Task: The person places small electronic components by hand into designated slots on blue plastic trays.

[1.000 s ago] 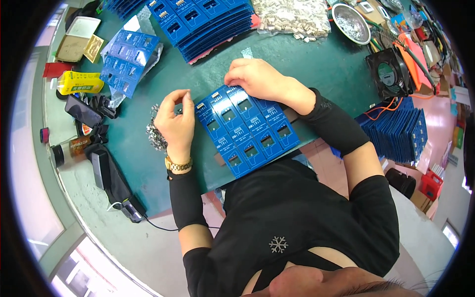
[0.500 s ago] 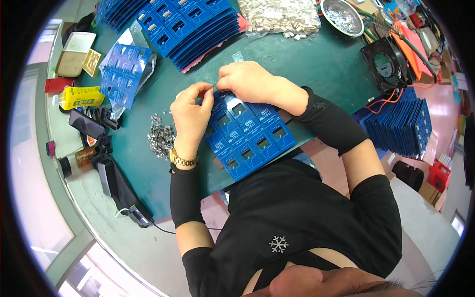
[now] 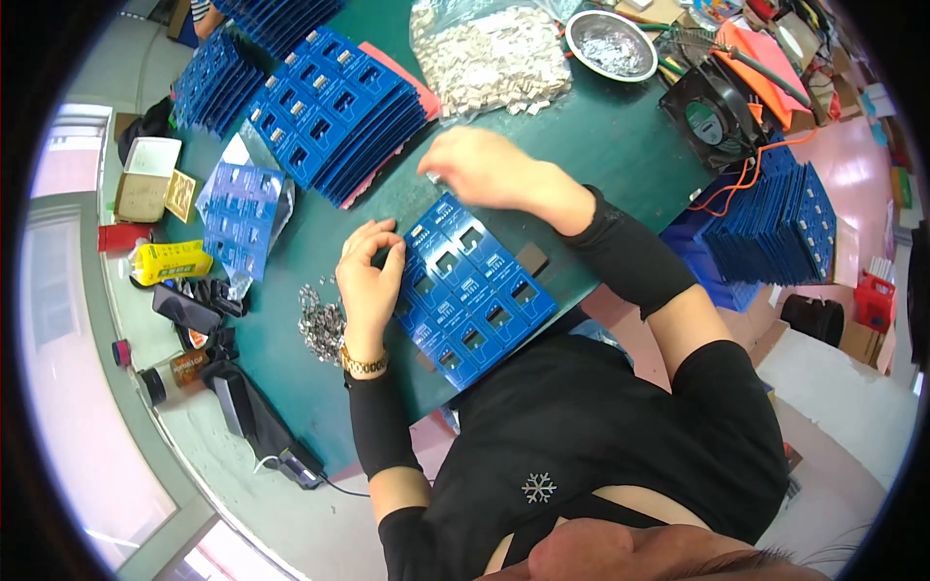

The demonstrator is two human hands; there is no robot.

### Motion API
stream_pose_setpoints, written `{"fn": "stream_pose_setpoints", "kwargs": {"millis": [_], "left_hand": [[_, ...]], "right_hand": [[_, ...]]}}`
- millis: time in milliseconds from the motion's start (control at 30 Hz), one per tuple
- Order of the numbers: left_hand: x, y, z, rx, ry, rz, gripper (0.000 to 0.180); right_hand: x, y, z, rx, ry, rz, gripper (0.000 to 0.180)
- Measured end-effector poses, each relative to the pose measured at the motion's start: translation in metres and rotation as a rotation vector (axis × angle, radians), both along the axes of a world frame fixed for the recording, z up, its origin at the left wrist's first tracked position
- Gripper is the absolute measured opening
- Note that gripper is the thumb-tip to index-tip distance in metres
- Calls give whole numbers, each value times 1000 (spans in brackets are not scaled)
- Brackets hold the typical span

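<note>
A blue circuit board panel (image 3: 472,290) with square cut-outs lies tilted on the green table in front of me. My left hand (image 3: 368,281) is at its left edge, fingers curled and thumb against the board. Just beyond the panel's far corner is my right hand (image 3: 484,169), closed in a pinch, with a small whitish piece (image 3: 434,178) showing at the fingertips; its exact kind is too small to tell. Beside my left wrist lies a pile of small silvery metal parts (image 3: 323,324).
Stacked blue panels (image 3: 329,116) stand at the far left, near a bag of small white connectors (image 3: 489,63). A metal bowl (image 3: 611,45) and black fan (image 3: 712,114) sit at the far right. More panels (image 3: 770,228) stand at right, below table height. A yellow packet (image 3: 172,261) lies left.
The view has shifted. My right hand has lifted off the panel's far edge and moved apart from my left. My left hand has slid nearer along the panel's left edge.
</note>
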State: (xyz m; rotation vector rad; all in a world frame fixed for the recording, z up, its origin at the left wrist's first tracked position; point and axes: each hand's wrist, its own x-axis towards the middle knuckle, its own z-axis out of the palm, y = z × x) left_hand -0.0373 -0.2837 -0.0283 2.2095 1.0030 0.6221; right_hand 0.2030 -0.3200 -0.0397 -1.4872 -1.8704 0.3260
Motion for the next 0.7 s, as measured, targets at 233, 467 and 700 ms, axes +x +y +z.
{"fn": "stream_pose_setpoints", "kwargs": {"millis": [233,467,700], "left_hand": [[-5,-3,-4,-30,-24,15,3],[-8,-10,-3,11,-8,-55,5],[-8,-14,4,208,10,-221,4]], "right_hand": [[68,9,-16,45,-234,-508,25],[72,11,-19,74,-346,-489,35],[63,-51,-10,41,-357,-215,22]]}}
